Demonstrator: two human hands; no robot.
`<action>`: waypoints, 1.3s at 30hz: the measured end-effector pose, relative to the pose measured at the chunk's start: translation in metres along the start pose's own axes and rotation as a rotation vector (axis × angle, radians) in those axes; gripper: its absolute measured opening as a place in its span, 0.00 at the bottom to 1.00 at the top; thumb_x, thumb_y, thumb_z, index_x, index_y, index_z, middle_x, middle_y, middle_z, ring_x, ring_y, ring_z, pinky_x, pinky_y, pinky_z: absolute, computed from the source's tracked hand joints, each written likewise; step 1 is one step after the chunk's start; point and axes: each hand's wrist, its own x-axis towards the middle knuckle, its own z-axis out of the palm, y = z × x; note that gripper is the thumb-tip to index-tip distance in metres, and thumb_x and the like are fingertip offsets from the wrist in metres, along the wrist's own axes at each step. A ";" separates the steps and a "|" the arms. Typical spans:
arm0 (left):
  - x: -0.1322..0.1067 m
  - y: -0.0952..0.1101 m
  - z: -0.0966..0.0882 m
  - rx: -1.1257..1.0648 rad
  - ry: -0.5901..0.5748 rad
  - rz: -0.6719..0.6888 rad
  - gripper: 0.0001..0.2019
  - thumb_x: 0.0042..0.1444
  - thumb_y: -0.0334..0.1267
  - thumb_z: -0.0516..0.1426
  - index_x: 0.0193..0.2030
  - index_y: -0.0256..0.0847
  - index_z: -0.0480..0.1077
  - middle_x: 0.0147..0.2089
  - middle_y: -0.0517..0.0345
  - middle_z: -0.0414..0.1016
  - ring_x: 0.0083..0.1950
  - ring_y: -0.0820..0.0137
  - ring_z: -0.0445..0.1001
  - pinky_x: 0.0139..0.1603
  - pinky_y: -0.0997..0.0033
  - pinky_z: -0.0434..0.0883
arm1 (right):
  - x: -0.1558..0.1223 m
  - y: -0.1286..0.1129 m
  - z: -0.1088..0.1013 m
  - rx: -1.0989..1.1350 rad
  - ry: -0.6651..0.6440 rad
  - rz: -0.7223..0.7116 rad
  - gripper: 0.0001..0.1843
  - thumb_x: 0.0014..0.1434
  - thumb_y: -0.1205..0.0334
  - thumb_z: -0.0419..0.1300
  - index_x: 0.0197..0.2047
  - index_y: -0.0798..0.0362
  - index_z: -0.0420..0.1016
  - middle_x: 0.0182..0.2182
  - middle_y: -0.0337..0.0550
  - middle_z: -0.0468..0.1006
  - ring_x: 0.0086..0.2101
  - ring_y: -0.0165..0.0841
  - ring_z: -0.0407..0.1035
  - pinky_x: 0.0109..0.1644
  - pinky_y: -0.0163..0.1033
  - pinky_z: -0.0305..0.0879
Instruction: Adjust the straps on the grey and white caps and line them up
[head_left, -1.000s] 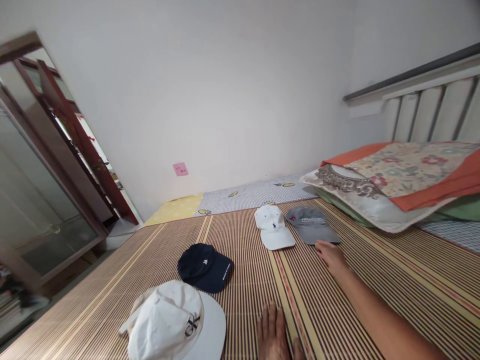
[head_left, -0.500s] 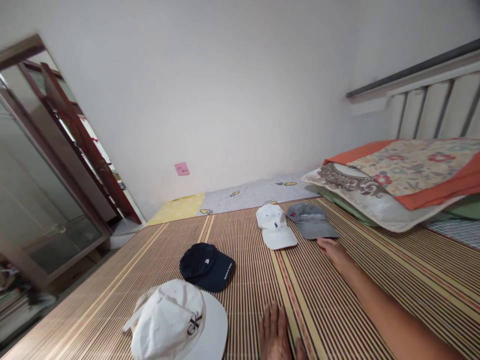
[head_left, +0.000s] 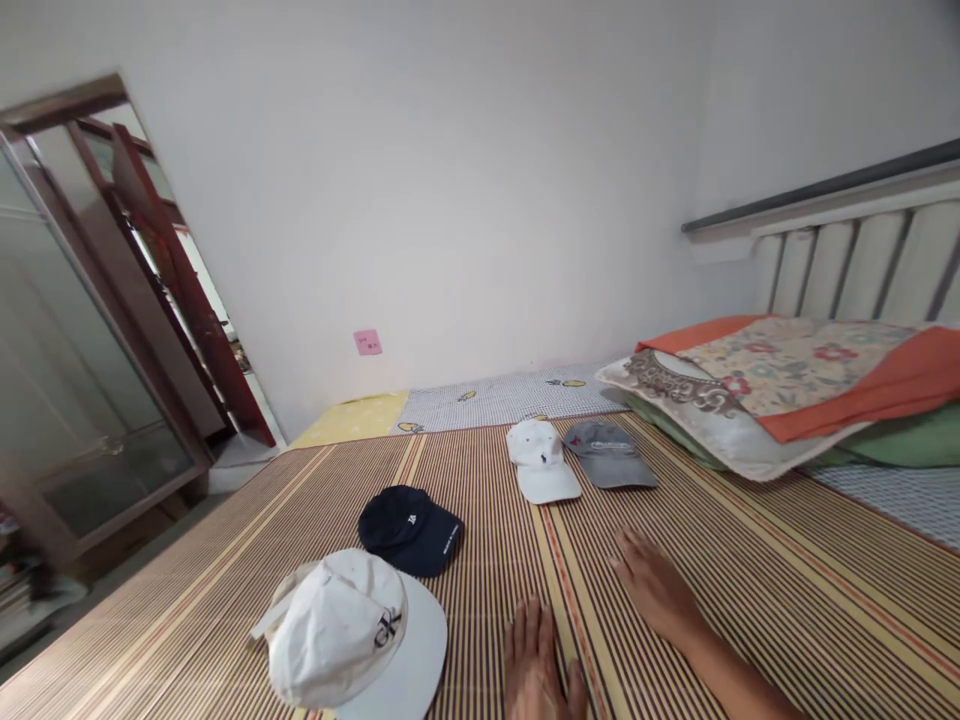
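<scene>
On the striped bamboo mat (head_left: 480, 540), my left hand (head_left: 536, 665) lies flat with its fingers stretched forward, holding nothing. My right hand (head_left: 652, 585) is free of any cap, its fingers extended just in front of the grey cap (head_left: 609, 455). Beside that grey cap, a white cap with a small dark logo (head_left: 541, 460) rests with its brim toward me. Further left sits a navy cap (head_left: 411, 530). Nearest to me on the left is a larger white cap with CK letters (head_left: 349, 630), its strap at the back.
A stack of pillows (head_left: 750, 440) with a floral, orange-edged cover (head_left: 810, 380) lies at the right, near a white radiator (head_left: 847, 260). A patterned sheet (head_left: 487, 397) runs along the wall, where a pink card (head_left: 367, 342) is fixed. A glass-panelled door (head_left: 97, 370) stands at the left.
My right hand has let go of the grey cap's brim and drawn back toward me. My left hand stays flat on the mat. The view has shifted slightly.
</scene>
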 end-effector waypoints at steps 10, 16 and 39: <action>-0.001 -0.006 -0.001 0.092 -0.024 0.044 0.33 0.69 0.50 0.47 0.78 0.43 0.57 0.81 0.59 0.50 0.82 0.54 0.46 0.82 0.50 0.45 | -0.072 -0.021 -0.020 -0.240 -0.177 0.028 0.40 0.73 0.40 0.42 0.76 0.57 0.59 0.76 0.55 0.57 0.74 0.50 0.50 0.77 0.61 0.48; -0.004 -0.010 -0.002 0.189 -0.006 0.110 0.32 0.71 0.49 0.44 0.79 0.45 0.53 0.82 0.60 0.45 0.82 0.57 0.44 0.82 0.52 0.46 | -0.100 -0.028 -0.026 -0.262 -0.136 -0.030 0.38 0.71 0.41 0.45 0.76 0.54 0.61 0.74 0.54 0.62 0.73 0.52 0.53 0.77 0.64 0.47; -0.039 -0.014 -0.010 0.288 -0.045 0.113 0.33 0.70 0.50 0.46 0.80 0.48 0.51 0.83 0.64 0.42 0.83 0.60 0.42 0.82 0.55 0.46 | -0.127 -0.049 -0.039 -0.282 -0.135 -0.016 0.38 0.70 0.43 0.48 0.75 0.56 0.64 0.73 0.56 0.63 0.73 0.54 0.54 0.75 0.65 0.51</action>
